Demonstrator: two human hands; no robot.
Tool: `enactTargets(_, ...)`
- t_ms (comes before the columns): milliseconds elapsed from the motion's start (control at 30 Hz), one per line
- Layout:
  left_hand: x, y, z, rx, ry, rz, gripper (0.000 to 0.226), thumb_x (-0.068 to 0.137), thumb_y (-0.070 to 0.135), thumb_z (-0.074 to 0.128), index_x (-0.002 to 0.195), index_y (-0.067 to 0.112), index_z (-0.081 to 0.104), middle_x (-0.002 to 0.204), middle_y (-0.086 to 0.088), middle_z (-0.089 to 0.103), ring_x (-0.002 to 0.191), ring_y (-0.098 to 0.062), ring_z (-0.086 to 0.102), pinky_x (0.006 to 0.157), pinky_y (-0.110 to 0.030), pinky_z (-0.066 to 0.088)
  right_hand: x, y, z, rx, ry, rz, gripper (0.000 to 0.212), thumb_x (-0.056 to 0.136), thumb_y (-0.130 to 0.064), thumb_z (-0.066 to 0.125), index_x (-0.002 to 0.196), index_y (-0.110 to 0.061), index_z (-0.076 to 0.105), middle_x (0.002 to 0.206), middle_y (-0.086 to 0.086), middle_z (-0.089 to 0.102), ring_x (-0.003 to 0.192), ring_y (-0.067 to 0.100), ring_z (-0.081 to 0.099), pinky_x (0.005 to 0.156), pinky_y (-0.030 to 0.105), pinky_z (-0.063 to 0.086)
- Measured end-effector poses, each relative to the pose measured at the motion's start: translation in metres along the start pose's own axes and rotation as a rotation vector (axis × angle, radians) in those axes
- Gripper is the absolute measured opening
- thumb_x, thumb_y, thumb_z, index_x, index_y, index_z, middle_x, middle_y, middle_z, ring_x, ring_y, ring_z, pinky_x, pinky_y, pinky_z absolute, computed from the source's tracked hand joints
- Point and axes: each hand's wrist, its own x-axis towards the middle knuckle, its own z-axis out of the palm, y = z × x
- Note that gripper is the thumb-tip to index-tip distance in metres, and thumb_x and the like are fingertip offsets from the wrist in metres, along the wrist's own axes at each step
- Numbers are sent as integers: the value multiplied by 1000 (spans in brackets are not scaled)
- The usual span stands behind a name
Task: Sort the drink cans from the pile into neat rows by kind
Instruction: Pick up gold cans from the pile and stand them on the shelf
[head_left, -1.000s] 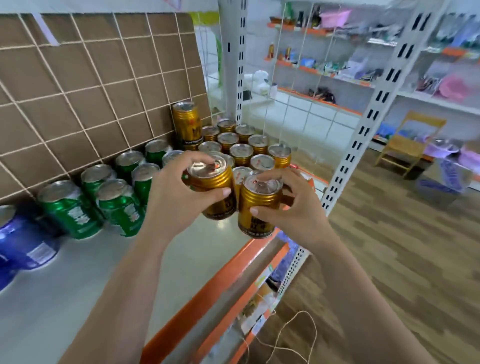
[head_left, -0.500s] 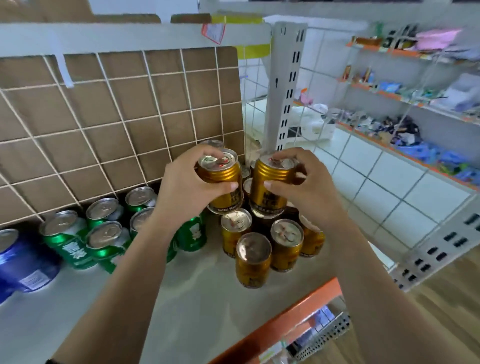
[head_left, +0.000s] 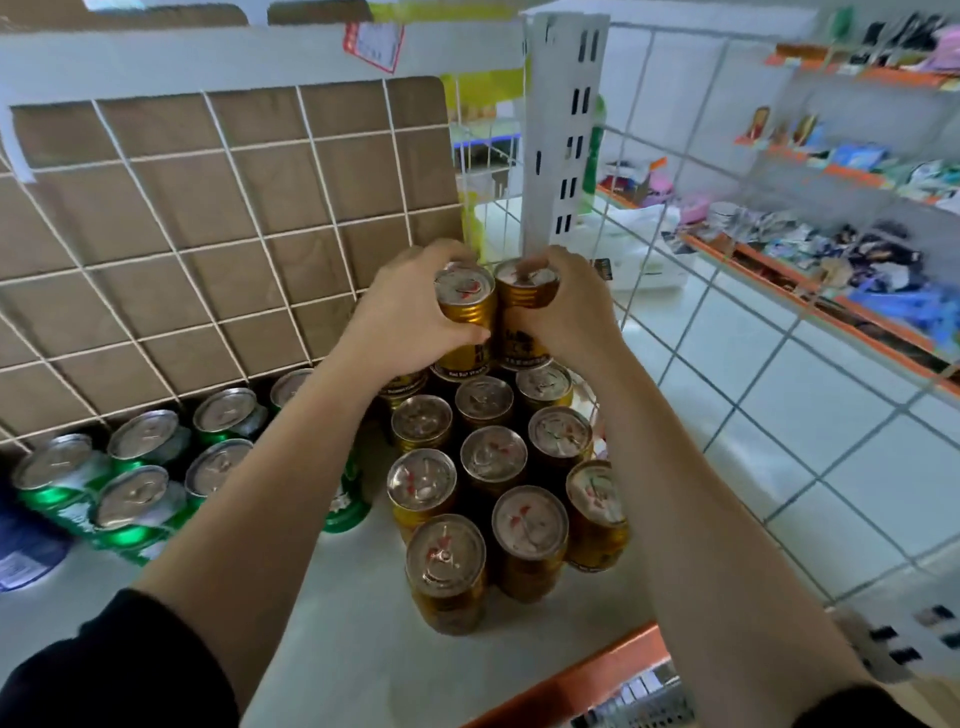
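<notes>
Shelf (head_left: 337, 649): gold block (head_left: 493, 457) right, green cans (head_left: 137, 493) left along wire grid (head_left: 228, 150). You're adding two at block's rear: left hand (head_left: 405, 317) grips first gold can (head_left: 464, 306), right hand (head_left: 569, 317) grips second gold can (head_left: 524, 317), sides touching, above back row. Next, likely: lower both upright. Grid, post (head_left: 563, 130) crowd rear; front open to orange lip (head_left: 597, 667).

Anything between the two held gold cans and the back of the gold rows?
Nothing visible: left hand and right hand hold the gold cans at the gold rows' far end; the spot beneath is hidden.
</notes>
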Motion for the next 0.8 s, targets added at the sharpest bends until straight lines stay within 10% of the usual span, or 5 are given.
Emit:
enactTargets(367, 25, -19, 3, 134, -261, 30, 64, 67, 23, 82, 122, 21, 51, 122, -5, 53, 110, -22, 51, 88, -24, 35, 4, 21, 15, 61, -18, 6, 34, 68, -15, 76, 96, -16, 57, 115, -2, 38, 98, 7, 41, 70, 0, 32)
enactTargets(633, 16, -29, 11, 234, -225, 9, 54, 76, 28, 74, 126, 24, 53, 130, -4, 48, 119, -25, 46, 97, -46, 43, 8, 24, 21, -346, 10, -137, 35, 73, -28, 68, 107, -24, 59, 124, -4, 54, 115, 30, 40, 87, 34, 32)
enactTargets(800, 5, -22, 17, 449, -85, -4, 53, 83, 33, 65, 134, 33, 48, 135, -1, 45, 129, -28, 34, 105, -48, 30, 7, 21, 21, -348, -1, -131, 41, 81, -16, 62, 121, -19, 57, 131, -2, 53, 119, 26, 38, 80, 28, 32)
